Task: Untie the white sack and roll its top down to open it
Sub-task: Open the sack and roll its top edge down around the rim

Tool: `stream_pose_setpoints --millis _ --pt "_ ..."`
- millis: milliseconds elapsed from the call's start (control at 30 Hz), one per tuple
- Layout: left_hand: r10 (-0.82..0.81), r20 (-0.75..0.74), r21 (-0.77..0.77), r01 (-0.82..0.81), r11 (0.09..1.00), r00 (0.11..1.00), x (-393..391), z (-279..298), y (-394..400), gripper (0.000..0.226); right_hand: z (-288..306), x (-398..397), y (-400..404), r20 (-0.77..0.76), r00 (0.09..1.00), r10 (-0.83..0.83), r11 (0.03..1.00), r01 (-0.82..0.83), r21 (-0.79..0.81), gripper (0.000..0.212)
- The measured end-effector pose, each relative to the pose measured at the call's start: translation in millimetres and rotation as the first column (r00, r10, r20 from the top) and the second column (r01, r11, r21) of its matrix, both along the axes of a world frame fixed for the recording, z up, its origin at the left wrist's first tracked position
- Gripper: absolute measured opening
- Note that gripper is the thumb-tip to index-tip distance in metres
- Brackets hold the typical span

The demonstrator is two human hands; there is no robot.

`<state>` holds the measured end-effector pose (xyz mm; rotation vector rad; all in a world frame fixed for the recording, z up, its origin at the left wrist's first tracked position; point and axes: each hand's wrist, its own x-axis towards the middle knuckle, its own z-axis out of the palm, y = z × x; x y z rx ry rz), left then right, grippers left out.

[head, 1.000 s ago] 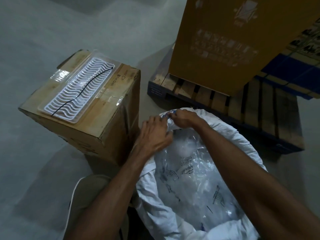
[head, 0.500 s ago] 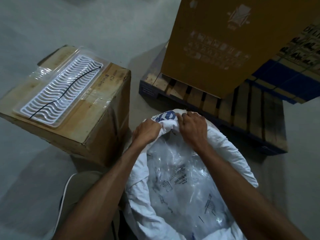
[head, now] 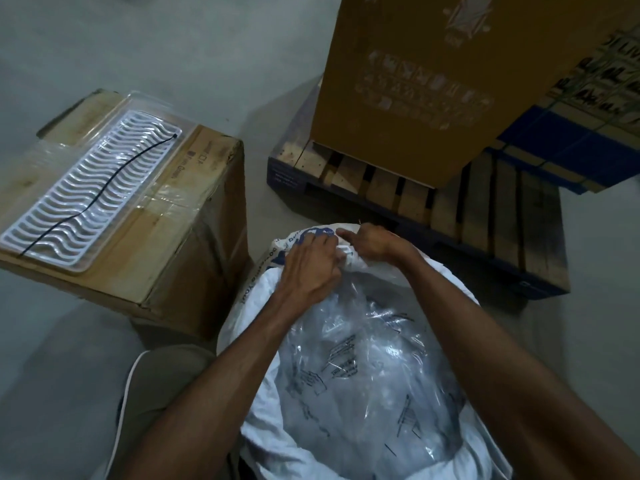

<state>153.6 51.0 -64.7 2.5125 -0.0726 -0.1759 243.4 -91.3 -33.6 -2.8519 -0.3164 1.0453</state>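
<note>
Both hands (head: 341, 251) gripping woven white sack (head: 460, 296) rim

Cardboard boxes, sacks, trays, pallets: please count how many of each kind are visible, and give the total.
Cardboard boxes: 2, the taped box and the tall box
White sack: 1
White tray: 1
Wooden pallet: 1
Total: 5

Both bare forearms reach forward; the left hand (head: 311, 261) and right hand (head: 372, 242) meet side by side, fingers curled in a grip.
</note>
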Motion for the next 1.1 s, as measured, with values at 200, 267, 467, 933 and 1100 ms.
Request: stream_pose_setpoints --millis 200,267,467,933,1100 --pt "0.253 -0.116 -0.115 -0.266 0.957 0.960 7.5 14.1 -5.5 0.037 -8.5 -55.2 -22.3 0.745 0.667 -0.018 0.998 0.060 -0.030 0.056" --pt "0.264 -0.229 -0.117 -0.295 0.948 0.937 14.5 10.4 -5.9 0.037 -9.3 -68.5 -29.4 0.716 0.689 -0.111 0.986 0.165 -0.006 0.061" --pt "0.061 -0.202 0.012 -0.059 0.998 0.978 24.6 -6.6 -7.7 0.046 -21.1 -42.3 -44.6 0.483 0.837 -0.258 0.964 0.254 0.075 0.074" --pt "0.012 0.034 0.005 -0.012 1.000 0.999 8.7 -3.7 -35.0 0.032 4.9 -65.4 -55.9 0.610 0.762 -0.217 0.972 0.226 0.064 0.062" --pt "0.026 -0.205 -0.150 -0.058 0.987 0.978 9.0 2.9 -36.9 0.058 -1.4 -95.0 -71.7 0.555 0.721 -0.415 0.899 0.420 0.126 0.072"
